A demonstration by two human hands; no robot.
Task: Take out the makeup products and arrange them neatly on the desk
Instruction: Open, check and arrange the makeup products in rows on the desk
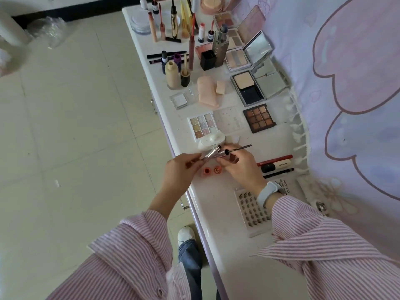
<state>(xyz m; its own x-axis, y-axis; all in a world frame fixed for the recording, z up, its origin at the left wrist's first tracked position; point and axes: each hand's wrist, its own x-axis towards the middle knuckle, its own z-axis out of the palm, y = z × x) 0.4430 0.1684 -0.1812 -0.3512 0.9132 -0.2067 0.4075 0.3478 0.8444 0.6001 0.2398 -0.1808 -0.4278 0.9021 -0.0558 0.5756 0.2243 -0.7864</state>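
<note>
So right now a silver mascara tube [208, 156] is pinched in the left hand [179, 168] and its thin black wand [238, 148] is held in the right hand [240, 164], both just over the near edge of the table [216, 204]. The wand looks pulled out of the tube, brush end near the tube's mouth, though that bit is too small to be sure of.

Stuff that could go sideways, as a guess:

- The hands are hovering right at the table edge, so if the tube gets fumbled it probably ends up on the tiled floor [86, 126] rather than the table.
- Two small orange pots [213, 170] sit open directly under the hands, and a pastel eyeshadow palette [202, 126] is just beyond. A wet wand dragged low could smear any of them, or the white tabletop.
- The lash tray [253, 210] is right beside the right sleeve, so it could get nudged by the cuff.
- The upright bottles further back look easily toppled if anything is reached past them.
</note>
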